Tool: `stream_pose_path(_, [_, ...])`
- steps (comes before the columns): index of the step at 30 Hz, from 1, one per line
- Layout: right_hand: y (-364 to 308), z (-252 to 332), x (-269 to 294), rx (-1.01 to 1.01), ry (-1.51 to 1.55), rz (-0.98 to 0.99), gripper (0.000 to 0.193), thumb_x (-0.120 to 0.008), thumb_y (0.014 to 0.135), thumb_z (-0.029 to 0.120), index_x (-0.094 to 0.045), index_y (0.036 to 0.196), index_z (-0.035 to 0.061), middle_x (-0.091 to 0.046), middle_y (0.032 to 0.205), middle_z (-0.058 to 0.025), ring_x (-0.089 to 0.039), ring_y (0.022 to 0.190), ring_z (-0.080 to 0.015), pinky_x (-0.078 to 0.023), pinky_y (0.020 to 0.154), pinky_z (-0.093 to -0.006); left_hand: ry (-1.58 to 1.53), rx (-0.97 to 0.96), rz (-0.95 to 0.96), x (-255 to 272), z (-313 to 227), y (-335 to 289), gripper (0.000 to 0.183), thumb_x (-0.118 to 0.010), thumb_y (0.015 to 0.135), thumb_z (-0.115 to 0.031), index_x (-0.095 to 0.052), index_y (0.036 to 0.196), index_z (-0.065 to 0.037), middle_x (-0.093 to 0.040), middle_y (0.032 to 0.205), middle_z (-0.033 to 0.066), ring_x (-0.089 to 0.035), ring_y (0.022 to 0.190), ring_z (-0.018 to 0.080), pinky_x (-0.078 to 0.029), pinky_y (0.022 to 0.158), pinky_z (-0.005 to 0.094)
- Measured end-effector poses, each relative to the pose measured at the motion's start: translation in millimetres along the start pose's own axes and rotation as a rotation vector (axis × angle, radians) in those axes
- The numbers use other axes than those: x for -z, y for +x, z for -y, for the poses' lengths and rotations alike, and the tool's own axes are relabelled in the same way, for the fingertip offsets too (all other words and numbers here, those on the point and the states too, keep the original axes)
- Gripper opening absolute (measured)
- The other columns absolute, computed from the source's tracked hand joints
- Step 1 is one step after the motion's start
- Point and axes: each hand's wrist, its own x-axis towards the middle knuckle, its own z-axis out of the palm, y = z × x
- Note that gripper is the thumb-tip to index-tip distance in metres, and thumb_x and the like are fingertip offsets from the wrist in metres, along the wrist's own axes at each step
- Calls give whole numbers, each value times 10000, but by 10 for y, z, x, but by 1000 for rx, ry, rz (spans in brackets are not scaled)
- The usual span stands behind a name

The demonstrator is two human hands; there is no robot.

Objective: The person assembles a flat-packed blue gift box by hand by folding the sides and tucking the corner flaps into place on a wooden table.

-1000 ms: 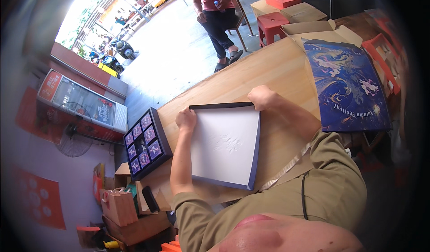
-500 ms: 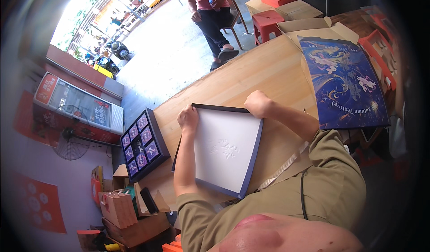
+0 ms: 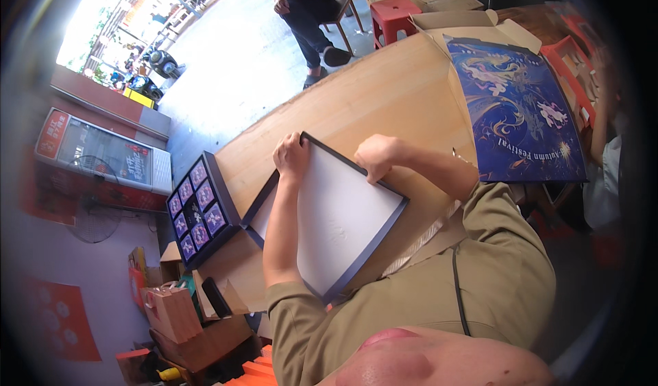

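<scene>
A shallow box lid point(image 3: 343, 208), white inside with dark blue sides, lies at an angle in front of me, its inner face up. Faint raised marks show on the white panel. My left hand point(image 3: 291, 156) is closed over the lid's far corner, fingers wrapped round the side. Farther right along the same side, my right hand point(image 3: 377, 157) pinches the rim with bent fingers. Left of the lid stands a dark blue box point(image 3: 236, 214) divided into compartments, with several small purple patterned packs point(image 3: 199, 234) in it.
The wooden table point(image 3: 404, 84) runs beneath everything. A blue illustrated box panel point(image 3: 517, 112) rests on an open carton point(image 3: 473, 26) at right. Paper bags point(image 3: 171, 312) and a phone point(image 3: 216, 297) are at lower left. A person point(image 3: 305, 16) sits beyond the table near a red stool point(image 3: 394, 17).
The lid has turned clockwise, its far-left corner moving away from me. My right hand has shifted left along the rim, while my left hand keeps its hold on the corner.
</scene>
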Motion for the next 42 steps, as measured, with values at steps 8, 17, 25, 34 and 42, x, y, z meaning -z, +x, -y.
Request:
stream_pose_path(8, [75,-101,99,-58,147,-191,370,-665,838,343,-762,898,-9,-748,922,-211,-719,898,-382,-578,800,-475,-74,-174,-54,-100,-369,33,188,-689,880,-257,-677,832,-76,-715,884,106,-701,909,322,-561,801,458])
stream_pose_path(17, [47,1,117,-133,130,-163,329,-669,816,313,-764,886,7,-752,910,-199,-727,892,-364,-578,786,-464,-118,-227,-87,-96,-395,26,171,-685,862,-240,-683,822,-74,-716,869,100,-700,875,311,-566,777,450])
stream_pose_path(25, [230,-224,85,-345,192,-450,375,-626,870,349,-778,983,25,-766,981,-198,-746,976,-337,-594,872,-446,-233,-367,-104,-190,-798,-17,165,-730,840,-232,-665,792,-87,-688,823,87,-695,842,303,-558,725,443])
stream_pose_path(34, [129,-271,173,-372,244,-393,416,-643,879,393,-780,1019,26,-764,1018,-212,-741,1011,-345,-595,877,-443,-222,-354,-101,-188,-877,-37,173,-743,840,-237,-665,806,-86,-689,831,79,-695,852,298,-557,729,437])
stream_pose_path(42, [172,-296,121,-339,231,-479,392,-697,832,374,-785,974,19,-763,997,-215,-742,997,-350,-595,881,-446,-213,-339,-124,-193,-872,-62,163,-737,856,-231,-671,825,-85,-691,841,82,-694,858,297,-558,731,436])
